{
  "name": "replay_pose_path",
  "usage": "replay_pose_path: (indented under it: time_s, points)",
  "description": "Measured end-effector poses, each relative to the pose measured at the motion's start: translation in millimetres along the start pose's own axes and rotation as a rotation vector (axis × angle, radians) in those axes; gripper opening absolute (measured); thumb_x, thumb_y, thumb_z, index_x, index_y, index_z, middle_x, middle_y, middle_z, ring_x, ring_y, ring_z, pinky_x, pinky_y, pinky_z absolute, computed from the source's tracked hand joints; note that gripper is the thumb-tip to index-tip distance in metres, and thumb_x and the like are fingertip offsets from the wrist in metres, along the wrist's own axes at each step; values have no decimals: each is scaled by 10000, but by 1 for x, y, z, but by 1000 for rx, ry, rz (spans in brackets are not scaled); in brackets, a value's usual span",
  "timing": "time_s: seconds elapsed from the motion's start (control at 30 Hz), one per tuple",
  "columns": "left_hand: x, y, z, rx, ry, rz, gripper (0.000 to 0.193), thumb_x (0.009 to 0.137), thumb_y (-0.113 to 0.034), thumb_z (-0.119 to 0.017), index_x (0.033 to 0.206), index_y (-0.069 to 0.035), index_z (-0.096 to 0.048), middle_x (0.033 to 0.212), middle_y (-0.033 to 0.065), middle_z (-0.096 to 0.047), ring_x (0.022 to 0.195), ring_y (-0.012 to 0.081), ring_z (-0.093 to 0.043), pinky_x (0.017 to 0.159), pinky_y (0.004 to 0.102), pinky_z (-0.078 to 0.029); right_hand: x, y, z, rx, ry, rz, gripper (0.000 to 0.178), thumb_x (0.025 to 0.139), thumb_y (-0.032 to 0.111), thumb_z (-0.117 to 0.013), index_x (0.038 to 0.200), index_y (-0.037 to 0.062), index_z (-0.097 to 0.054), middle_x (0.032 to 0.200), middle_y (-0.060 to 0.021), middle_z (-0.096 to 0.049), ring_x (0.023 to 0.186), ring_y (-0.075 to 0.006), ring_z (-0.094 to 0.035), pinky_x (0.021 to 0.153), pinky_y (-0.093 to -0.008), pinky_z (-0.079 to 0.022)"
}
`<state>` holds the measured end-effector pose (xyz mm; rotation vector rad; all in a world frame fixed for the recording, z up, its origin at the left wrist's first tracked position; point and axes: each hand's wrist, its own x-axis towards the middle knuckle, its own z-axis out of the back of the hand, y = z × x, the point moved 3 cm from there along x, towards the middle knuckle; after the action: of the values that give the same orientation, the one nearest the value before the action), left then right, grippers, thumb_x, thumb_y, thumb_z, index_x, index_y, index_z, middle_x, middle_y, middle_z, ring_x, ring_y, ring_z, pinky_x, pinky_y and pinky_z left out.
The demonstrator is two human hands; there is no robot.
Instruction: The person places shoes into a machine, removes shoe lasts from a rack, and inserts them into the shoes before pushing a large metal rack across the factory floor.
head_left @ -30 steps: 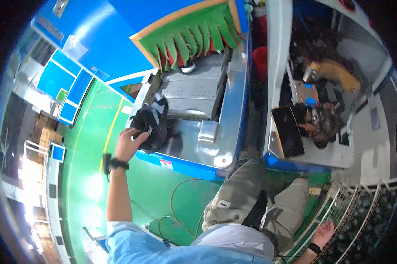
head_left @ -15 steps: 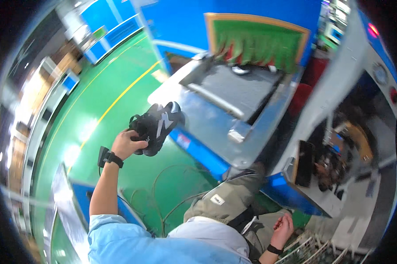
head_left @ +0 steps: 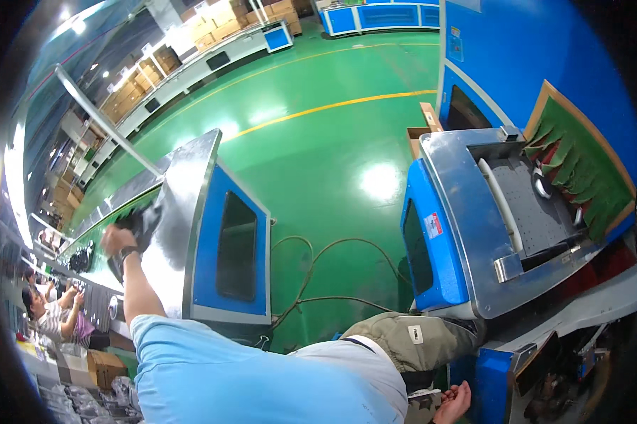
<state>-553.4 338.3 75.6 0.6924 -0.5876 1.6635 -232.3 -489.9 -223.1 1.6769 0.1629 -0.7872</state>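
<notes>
My left hand (head_left: 112, 239) is stretched far out to the left, shut on a black shoe (head_left: 133, 222). It holds the shoe over the steel top of a blue cabinet (head_left: 184, 212), beside a green conveyor line (head_left: 96, 233). A dark watch sits on that wrist. My right hand (head_left: 454, 403) hangs low beside my thigh at the bottom edge, fingers loose and holding nothing. My light blue sleeve and grey trousers fill the lower middle.
A blue machine with a steel top (head_left: 467, 233) and a green fringed curtain (head_left: 580, 177) stands at the right. Cables (head_left: 318, 283) lie on the green floor between the two units. Another person (head_left: 50, 318) works at the far left, near more dark shoes (head_left: 80, 259).
I have turned to the left. My left hand has carried the black shoe away from the right-hand machine and over to the cabinet by the conveyor line.
</notes>
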Motion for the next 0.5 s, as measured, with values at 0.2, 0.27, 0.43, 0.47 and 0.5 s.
replay_pose_path:
  time_s: [0.2,0.27,0.43,0.47,0.5]
  points:
    - [-36,-117,-52,-181,113,-19,394,813,-167,-544,1172,-6,-577,1168,219,-601,1108,387,-562,968,473,-438,4,-35,44,-49,-267,64,279,966,191,-537,1177,11,-572,772,-30,-559,603,-123,-490,527,-276,-408]
    - [-73,-199,-64,-314,168,-264,435,819,-136,-558,1223,23,-545,1204,235,-576,1158,391,-527,1006,460,-411,3,-52,67,-4,-403,64,305,968,163,-497,1233,20,-546,774,-23,-556,585,-95,-491,484,-232,-393]
    - [-229,-443,9,-826,263,-958,473,809,-38,-621,1258,27,-490,1240,219,-538,1198,386,-493,1031,443,-393,-34,-60,96,-153,-638,-43,291,1017,141,-438,1245,-22,-517,847,-79,-571,638,-134,-492,542,-312,-421]
    - [-268,-492,38,-937,259,-1144,459,813,-32,-625,1250,14,-492,1234,207,-540,1194,385,-492,1026,448,-401,-43,-66,101,-105,-674,-41,284,1018,135,-438,1241,-20,-521,854,-83,-576,643,-134,-498,545,-310,-421]
    - [-313,-536,79,-1028,307,-1290,466,812,-38,-634,1253,7,-492,1256,206,-534,1199,379,-493,1027,444,-408,-51,-70,104,-61,-706,-35,276,1020,129,-438,1237,-19,-525,862,-88,-582,647,-133,-504,548,-309,-422]
